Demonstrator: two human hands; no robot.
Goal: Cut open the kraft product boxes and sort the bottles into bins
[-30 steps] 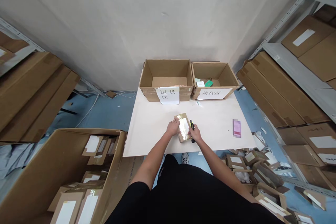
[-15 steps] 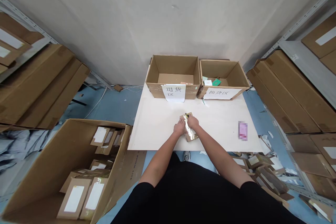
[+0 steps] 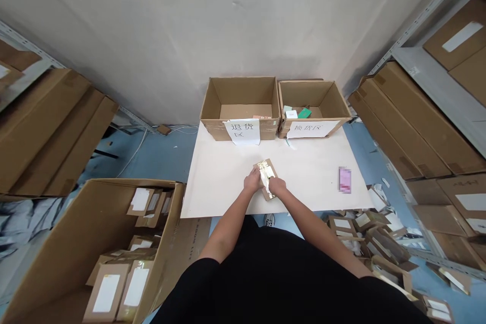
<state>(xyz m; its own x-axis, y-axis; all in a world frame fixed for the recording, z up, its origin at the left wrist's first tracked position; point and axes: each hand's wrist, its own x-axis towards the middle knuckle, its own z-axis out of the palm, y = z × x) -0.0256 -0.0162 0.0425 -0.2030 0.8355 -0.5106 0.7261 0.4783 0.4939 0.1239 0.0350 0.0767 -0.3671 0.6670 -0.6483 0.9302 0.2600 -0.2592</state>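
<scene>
A small cardboard box [image 3: 269,192] with shiny tape along its top lies tilted on the white table [image 3: 212,177], near the front edge. My left hand [image 3: 252,180] grips its left side, fingers on the top edge. Over the lower right of the box is my right hand [image 3: 277,186], closed around a small black and yellow box cutter [image 3: 271,178]; only a dark bit of it shows, against the tape. Whether the blade is in the tape is too small to tell.
Two open cartons with paper signs, a left one [image 3: 239,129] and a right one [image 3: 322,121], stand at the table's back. A blurred pink item [image 3: 345,180] lies right. A large carton [image 3: 87,202] of parcels stands left; loose boxes [image 3: 379,243] lie on the floor right.
My right hand with the box cutter has moved down along the tape, from the box's far end toward me. My left hand stays on the box's left side. The view has shifted slightly.
</scene>
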